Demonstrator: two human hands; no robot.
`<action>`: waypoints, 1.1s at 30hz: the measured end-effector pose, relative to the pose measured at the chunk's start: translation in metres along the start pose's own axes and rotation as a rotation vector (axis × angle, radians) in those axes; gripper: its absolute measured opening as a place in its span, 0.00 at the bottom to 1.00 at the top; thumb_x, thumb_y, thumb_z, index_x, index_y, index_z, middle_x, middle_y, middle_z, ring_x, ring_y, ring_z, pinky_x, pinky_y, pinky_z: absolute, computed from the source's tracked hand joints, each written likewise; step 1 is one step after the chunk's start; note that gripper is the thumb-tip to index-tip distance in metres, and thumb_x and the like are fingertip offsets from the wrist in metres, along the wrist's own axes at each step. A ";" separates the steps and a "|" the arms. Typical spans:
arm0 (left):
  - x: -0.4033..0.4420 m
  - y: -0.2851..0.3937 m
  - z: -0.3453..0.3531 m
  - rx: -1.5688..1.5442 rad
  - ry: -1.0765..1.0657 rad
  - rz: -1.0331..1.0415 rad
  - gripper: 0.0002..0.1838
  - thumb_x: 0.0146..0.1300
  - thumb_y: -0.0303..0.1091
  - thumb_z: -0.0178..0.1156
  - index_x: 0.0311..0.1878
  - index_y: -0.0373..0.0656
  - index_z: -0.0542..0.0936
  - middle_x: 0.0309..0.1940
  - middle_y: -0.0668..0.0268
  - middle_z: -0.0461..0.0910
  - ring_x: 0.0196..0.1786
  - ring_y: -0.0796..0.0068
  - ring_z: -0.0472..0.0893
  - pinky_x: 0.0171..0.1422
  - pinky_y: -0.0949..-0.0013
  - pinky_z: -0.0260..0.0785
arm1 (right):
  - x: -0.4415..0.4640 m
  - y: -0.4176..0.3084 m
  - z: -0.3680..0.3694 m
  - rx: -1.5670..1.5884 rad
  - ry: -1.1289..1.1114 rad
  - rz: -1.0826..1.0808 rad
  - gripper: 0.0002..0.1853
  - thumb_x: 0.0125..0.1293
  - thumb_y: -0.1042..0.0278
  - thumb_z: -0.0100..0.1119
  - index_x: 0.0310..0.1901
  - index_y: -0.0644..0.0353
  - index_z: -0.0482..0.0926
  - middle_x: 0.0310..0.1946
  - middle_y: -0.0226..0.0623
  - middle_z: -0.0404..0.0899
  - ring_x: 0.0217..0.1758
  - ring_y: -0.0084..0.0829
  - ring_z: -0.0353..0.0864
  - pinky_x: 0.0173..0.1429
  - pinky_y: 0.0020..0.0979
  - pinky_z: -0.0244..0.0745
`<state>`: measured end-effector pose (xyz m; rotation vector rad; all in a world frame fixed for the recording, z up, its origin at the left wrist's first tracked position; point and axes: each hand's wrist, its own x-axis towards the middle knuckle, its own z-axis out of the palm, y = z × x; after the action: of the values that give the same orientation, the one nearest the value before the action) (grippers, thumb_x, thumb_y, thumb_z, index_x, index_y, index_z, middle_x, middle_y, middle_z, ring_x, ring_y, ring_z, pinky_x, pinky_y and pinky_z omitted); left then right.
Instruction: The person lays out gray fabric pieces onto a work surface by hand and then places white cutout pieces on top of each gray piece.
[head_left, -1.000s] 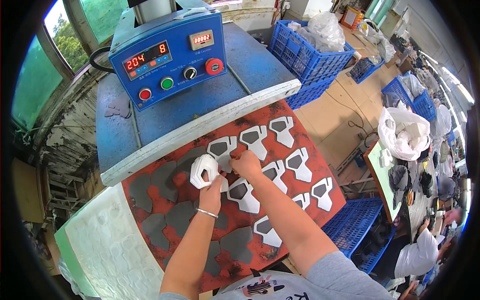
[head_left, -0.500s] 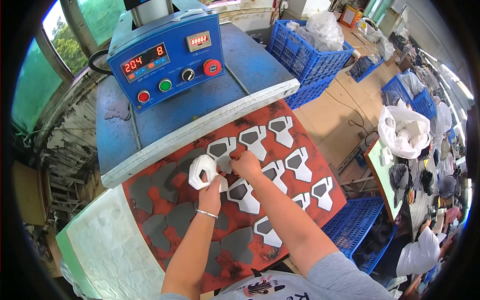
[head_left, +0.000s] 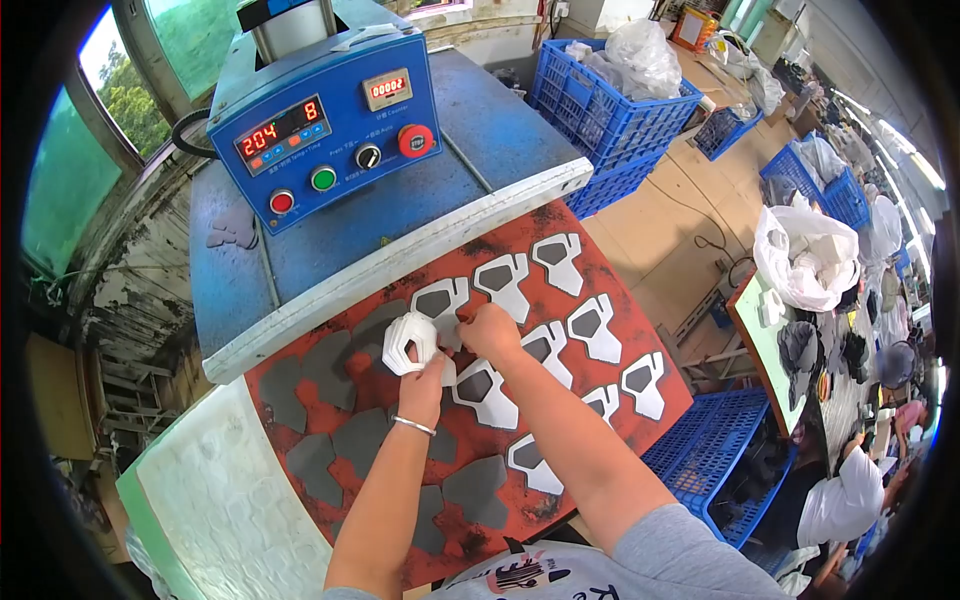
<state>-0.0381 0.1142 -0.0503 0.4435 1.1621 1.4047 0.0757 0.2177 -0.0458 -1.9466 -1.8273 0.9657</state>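
Observation:
A stack of white cut-out pieces [head_left: 408, 343] is held in my left hand [head_left: 424, 385], above the red board [head_left: 540, 510]. Just right of it, my right hand [head_left: 490, 332] is closed at the lower end of a white piece lying on a dark grey piece [head_left: 440, 298]; whether its fingers grip that piece is hidden. More white pieces [head_left: 597, 328] lie over dark pieces on the board's right side. Bare dark grey pieces [head_left: 476, 490] cover the left side.
Behind the board stands a blue press with a control panel [head_left: 325, 130]. A pale padded sheet [head_left: 225, 480] is at left. Blue crates [head_left: 610, 110] stand at back right, another [head_left: 710, 450] at lower right. A person in white [head_left: 842, 505] is at far right.
The view has shifted slightly. Both hands stay nearly in place, the left one still with the white stack, the right one still at the same white piece.

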 end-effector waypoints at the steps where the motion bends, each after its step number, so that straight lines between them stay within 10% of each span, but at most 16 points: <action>1: 0.001 0.000 0.000 0.030 -0.014 0.011 0.24 0.65 0.22 0.51 0.65 0.39 0.66 0.55 0.63 0.74 0.52 0.69 0.77 0.58 0.67 0.69 | 0.000 -0.002 -0.005 0.000 0.001 0.000 0.13 0.50 0.62 0.61 0.18 0.64 0.81 0.18 0.40 0.81 0.23 0.34 0.83 0.35 0.33 0.78; 3: 0.001 0.002 0.001 0.059 -0.027 0.026 0.23 0.65 0.22 0.51 0.64 0.38 0.67 0.53 0.63 0.74 0.52 0.69 0.77 0.57 0.68 0.69 | 0.000 -0.005 -0.016 -0.004 -0.175 0.087 0.19 0.49 0.58 0.65 0.34 0.68 0.83 0.37 0.55 0.83 0.44 0.51 0.83 0.47 0.44 0.78; 6: 0.001 0.002 0.001 0.040 -0.019 0.010 0.23 0.65 0.21 0.51 0.64 0.38 0.67 0.51 0.64 0.74 0.51 0.69 0.77 0.57 0.68 0.68 | -0.004 -0.007 -0.018 -0.118 -0.065 0.034 0.17 0.49 0.55 0.64 0.21 0.64 0.82 0.19 0.41 0.81 0.27 0.35 0.84 0.38 0.36 0.79; 19: -0.049 0.033 0.009 -0.397 -0.058 0.095 0.25 0.70 0.26 0.47 0.69 0.41 0.59 0.64 0.56 0.69 0.65 0.62 0.70 0.70 0.59 0.62 | -0.106 -0.025 -0.039 0.308 -0.132 -0.405 0.13 0.61 0.64 0.61 0.41 0.66 0.83 0.31 0.46 0.84 0.30 0.37 0.82 0.37 0.33 0.75; 33: -0.082 0.023 -0.054 0.084 0.014 0.355 0.24 0.70 0.29 0.51 0.67 0.35 0.63 0.59 0.58 0.72 0.60 0.67 0.73 0.62 0.68 0.67 | -0.128 -0.032 -0.019 0.670 -0.357 -0.136 0.10 0.65 0.64 0.61 0.37 0.65 0.80 0.25 0.27 0.78 0.28 0.16 0.75 0.31 0.21 0.70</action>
<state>-0.0759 0.0244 -0.0249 0.7276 1.1967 1.6685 0.0688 0.1030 0.0223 -1.2866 -1.4830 1.6888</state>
